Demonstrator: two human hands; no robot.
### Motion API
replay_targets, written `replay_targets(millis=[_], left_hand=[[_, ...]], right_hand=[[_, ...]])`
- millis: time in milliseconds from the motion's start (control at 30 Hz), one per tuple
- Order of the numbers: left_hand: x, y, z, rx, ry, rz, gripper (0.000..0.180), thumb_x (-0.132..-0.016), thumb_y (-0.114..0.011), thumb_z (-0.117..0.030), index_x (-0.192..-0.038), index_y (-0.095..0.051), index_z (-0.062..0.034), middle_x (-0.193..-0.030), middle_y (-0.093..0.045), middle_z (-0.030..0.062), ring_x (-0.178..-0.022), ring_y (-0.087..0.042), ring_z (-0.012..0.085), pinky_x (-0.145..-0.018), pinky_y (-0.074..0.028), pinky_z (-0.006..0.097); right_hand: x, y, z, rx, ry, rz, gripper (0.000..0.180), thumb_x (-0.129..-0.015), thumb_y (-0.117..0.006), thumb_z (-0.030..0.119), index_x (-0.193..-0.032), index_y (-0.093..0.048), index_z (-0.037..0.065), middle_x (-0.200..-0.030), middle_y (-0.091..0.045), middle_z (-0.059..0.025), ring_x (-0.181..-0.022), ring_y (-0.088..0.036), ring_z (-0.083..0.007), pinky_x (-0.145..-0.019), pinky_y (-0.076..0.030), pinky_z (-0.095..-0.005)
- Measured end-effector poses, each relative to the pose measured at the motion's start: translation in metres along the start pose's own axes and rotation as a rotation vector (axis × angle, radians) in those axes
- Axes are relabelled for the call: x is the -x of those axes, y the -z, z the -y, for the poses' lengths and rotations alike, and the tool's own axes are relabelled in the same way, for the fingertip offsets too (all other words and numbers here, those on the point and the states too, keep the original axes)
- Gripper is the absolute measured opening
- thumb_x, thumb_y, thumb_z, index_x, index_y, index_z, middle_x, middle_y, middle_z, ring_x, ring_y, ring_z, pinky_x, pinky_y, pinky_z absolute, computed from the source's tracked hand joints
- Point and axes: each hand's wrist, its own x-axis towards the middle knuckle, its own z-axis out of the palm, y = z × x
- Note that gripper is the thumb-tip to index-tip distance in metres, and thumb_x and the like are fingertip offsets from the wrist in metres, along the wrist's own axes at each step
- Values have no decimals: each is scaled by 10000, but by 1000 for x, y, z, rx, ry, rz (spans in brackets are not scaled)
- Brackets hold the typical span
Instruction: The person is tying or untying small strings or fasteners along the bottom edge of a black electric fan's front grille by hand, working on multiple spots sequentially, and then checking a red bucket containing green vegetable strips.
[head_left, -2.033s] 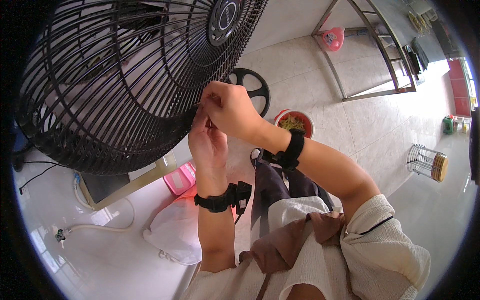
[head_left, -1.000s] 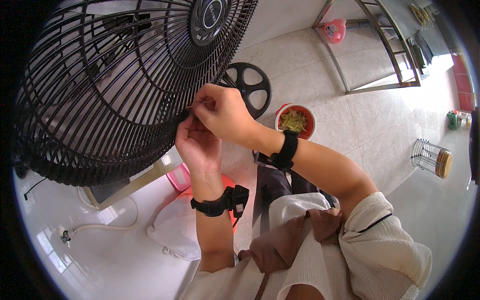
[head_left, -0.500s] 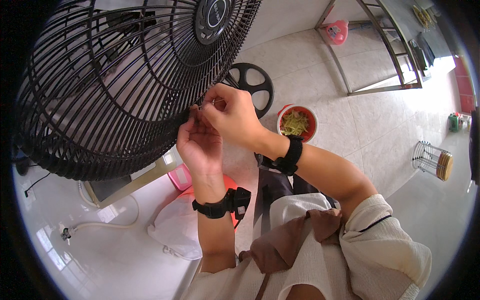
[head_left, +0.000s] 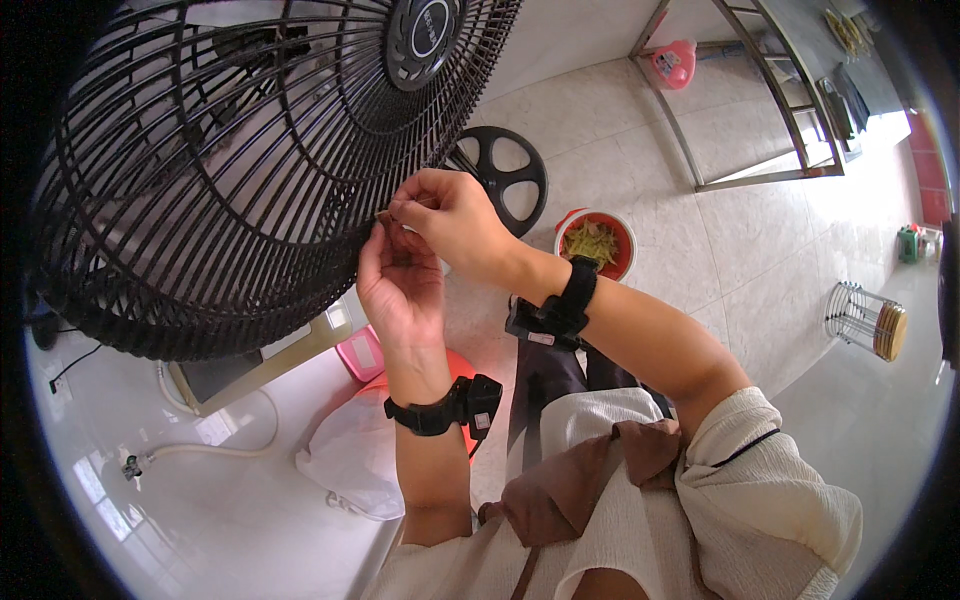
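A large black fan grille (head_left: 250, 190) fills the upper left, its round hub at the top. At the grille's right-hand rim my two hands meet. My right hand (head_left: 452, 225) is closed in a pinch on a thin pale stick (head_left: 381, 213), whose tip points at the rim. Just below it, my left hand (head_left: 403, 290) is turned palm up with curled fingers, thumb close to the rim. Its fingertips are partly hidden, and I cannot make out what they hold. Both wrists wear black straps with small boxes.
The fan's black round base (head_left: 520, 205) stands on the tiled floor. Beside it sits a red and white bowl (head_left: 622, 250) of shredded greenish food. A metal-framed table (head_left: 765, 182) is at upper right, a stool (head_left: 885, 332) at far right, and a white bag (head_left: 350, 455) at lower left.
My right hand has shifted slightly left toward the grille rim, with the stick still pinched. My left hand has barely moved, its fingers adjusting a little.
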Motion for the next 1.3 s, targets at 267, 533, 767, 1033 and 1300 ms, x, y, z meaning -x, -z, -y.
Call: replay_targets(millis=[267, 533, 767, 1033, 1300], left_hand=[[-4, 8, 0, -25, 2, 7, 117, -803, -537, -61, -892, -574, 6, -833, -619, 75, -763, -596, 140, -711, -491, 241], [0, 4, 3, -95, -29, -42, 171, -786, -544, -90, -921, -560, 14, -899, -600, 82, -824, -576, 140, -757, -463, 258], [8, -15, 7, -107, -39, -101, 180, -778, -540, -61, -928, -555, 37, -890, -597, 101, -802, -581, 168, -764, -472, 272], [1, 2, 1, 17, 6, -35, 124, -777, -501, -32, -859, -556, 41, -857, -608, 125, -770, -591, 189, -730, -502, 281], [5, -4, 1, -24, -19, -74, 152, -783, -517, -17, -920, -554, 39, -810, -594, 94, -701, -572, 155, -682, -511, 260]], right_hand=[[1, 0, 5, 94, 51, -63, 124, -751, -572, 101, -775, -582, -20, -618, -573, -46, -570, -525, -82, -526, -440, -244], [0, -1, 7, 269, 317, -108, 76, -694, -558, 50, -733, -577, -12, -596, -577, -104, -535, -566, -142, -518, -454, -271], [-8, -1, 2, 485, 452, -56, 99, -684, -580, 65, -749, -588, -9, -614, -588, -121, -556, -586, -180, -524, -459, -290], [-15, 10, 0, -92, -195, 172, 79, -748, -570, 55, -778, -591, -14, -739, -596, -33, -692, -529, -93, -655, -430, -233], [-11, 18, -5, -284, -311, 189, 43, -734, -597, 67, -764, -590, 36, -733, -563, 0, -659, -455, -66, -577, -343, -198]])
